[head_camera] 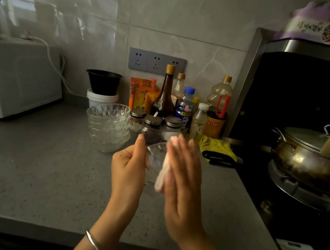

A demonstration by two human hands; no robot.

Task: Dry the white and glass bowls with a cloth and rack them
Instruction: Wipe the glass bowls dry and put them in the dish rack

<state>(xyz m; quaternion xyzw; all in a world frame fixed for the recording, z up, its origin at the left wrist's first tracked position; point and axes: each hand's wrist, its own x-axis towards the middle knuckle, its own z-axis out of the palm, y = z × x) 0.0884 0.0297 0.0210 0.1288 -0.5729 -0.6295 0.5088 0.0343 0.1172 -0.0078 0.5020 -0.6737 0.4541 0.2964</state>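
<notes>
**Glass bowl held between both hands, cloth pressed to it**

The left hand (129, 168) has its fingers curled round the near left side of a glass bowl (155, 158), thumb lying up along the rim. The right hand (183, 177) has its fingers straight and close together, pressing a white cloth (162, 175) flat against the bowl's right side; the thumb is hidden. The bowl is tilted on edge and held above the grey counter (44, 163), between the two palms. A thin bracelet (94, 244) circles the left wrist.

Just behind the left hand, a stack of glass bowls (108, 127) stands upright on the counter. Beside it sit lidded spice jars (153, 120), with sauce bottles (165, 92) behind them at the wall. A yellow rag (217, 149) lies to the right, near a lidded pot (307, 158) on the stove. A white microwave (20, 77) stands far left.
</notes>
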